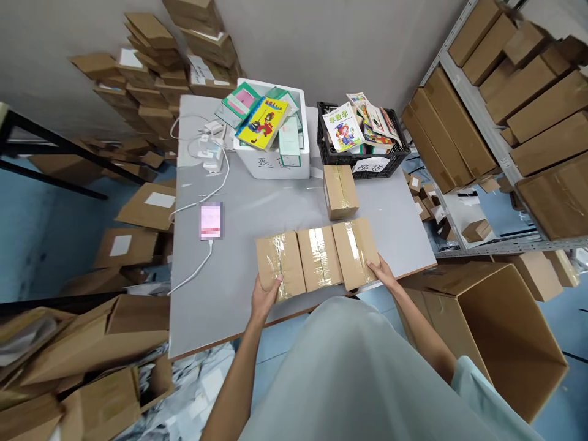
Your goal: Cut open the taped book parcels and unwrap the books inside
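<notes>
Three taped cardboard boxes stand side by side in a slightly slanted row at the front edge of the grey table [229,269]. My left hand [265,298] grips the near corner of the left box [287,257], thumb on top and the other fingers out of sight at its side. At the row's other end, my right hand [383,272] holds the right box [356,251], its thumb on the top face. Between them sits the middle box [320,269], touched by neither hand. A fourth cardboard box [340,193] rests just behind the row.
At the back stand a white bin [275,168] of books and boxes and a black crate [381,165] of books. A pixelated device [211,220] with white cables lies on the left. A large open carton [441,318] is at my right, beside a loaded shelf [478,110].
</notes>
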The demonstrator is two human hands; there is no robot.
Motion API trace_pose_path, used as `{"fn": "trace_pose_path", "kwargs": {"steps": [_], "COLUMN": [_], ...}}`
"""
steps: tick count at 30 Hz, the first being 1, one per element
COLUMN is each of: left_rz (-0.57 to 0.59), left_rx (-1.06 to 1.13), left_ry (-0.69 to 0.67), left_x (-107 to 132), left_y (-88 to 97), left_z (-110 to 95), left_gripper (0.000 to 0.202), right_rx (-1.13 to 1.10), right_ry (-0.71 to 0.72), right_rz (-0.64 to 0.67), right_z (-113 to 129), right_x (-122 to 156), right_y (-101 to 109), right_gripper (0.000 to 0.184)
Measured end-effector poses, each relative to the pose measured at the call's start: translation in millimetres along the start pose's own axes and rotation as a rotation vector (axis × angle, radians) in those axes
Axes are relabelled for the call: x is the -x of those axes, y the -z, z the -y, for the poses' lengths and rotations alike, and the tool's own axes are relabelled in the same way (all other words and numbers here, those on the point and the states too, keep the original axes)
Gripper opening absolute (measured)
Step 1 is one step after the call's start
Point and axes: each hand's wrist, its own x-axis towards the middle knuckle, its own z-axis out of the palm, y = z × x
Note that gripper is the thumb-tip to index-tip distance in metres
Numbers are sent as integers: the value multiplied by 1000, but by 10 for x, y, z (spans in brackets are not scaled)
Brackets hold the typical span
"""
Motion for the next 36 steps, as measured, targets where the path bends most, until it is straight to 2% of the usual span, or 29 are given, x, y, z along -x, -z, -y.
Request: {"fn": "trace_pose_path", "kwargs": {"steps": [5, 10, 15, 26, 36], "left_rz": [21, -33, -83, -163, -157], "left_rx": [96, 29, -37, -81, -68], "left_ry": [65, 144, 134, 142, 127], "left_x": [-28, -12, 25, 63, 20], "left_y": [-34, -59, -81, -150, -168], "left_z": [-10, -93, -160, -204, -125], "left_gripper": [71, 72, 68, 68, 72], "right_rx": [-69, -111, -81, -73, -54], "right_ry": [-32, -54, -11, 24, 27], "right_rz": [4, 58, 78, 100, 101], "right_z": [-113, -248, -346, -346, -291], "right_x": [-56, -143, -219, -217, -220], "right_y": [57, 152, 197, 219, 231], "right_gripper": [85, 80, 80, 83, 88]}}
